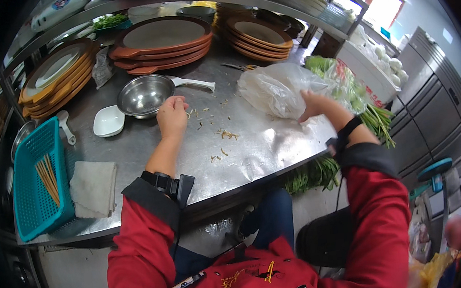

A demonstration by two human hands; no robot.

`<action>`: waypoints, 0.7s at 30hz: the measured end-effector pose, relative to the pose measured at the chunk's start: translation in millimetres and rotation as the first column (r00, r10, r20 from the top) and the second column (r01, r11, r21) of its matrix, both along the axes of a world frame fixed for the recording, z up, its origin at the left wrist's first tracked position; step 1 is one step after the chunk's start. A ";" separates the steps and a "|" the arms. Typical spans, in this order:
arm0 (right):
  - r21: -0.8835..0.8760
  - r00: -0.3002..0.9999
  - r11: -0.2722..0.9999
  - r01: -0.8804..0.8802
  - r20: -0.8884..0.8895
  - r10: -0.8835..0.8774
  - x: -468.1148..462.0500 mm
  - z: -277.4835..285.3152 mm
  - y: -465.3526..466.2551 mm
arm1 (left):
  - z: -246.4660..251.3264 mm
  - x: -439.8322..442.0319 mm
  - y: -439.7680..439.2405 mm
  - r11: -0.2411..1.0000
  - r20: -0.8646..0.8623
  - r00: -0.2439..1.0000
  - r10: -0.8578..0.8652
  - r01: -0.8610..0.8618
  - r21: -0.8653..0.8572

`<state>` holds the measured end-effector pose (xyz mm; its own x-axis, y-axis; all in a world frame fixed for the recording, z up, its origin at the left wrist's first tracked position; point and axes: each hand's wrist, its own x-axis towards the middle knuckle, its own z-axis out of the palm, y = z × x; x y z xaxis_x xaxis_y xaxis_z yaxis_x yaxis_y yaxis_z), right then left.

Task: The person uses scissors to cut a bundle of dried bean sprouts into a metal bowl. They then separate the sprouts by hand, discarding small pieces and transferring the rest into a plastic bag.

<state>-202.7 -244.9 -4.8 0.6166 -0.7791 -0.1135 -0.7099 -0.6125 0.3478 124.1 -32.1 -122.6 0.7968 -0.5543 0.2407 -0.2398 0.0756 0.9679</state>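
My left hand [172, 118] is over the steel table, right beside the rim of a stainless steel bowl [146, 94]. Its fingers are curled in, and whether anything small is inside them is hidden. Thin brownish scraps [227, 134] lie scattered on the metal to the right of this hand. At the right, my right hand [317, 105] reaches against a crumpled clear plastic bag [279, 88], thumb and fingers spread apart. The bag's contents are hard to make out. A small white square dish [109, 121] sits left of the bowl.
Stacked oval plates [163, 34] line the back under a shelf. Scissors [238, 66] and a white handle [194, 82] lie before them. At left are a teal basket [62, 171] with chopsticks and a folded cloth [93, 187]. Bagged green vegetables [346, 82] are at the right edge.
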 end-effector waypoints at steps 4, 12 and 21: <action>-0.055 0.895 0.998 0.034 0.446 -0.006 32.5 -51.5 -5.8 | 4.8 -6.8 0.6 0.999 0.095 0.994 -0.051 0.049 0.024; 0.345 0.257 0.795 -0.498 0.935 -0.245 194.1 -65.8 56.4 | 14.6 -46.1 8.5 0.909 0.170 0.894 -0.415 0.416 0.034; 0.386 0.455 0.627 -0.676 0.889 -0.056 166.6 -56.6 80.3 | 0.0 -23.1 -0.5 0.945 0.093 0.943 -0.319 0.310 0.099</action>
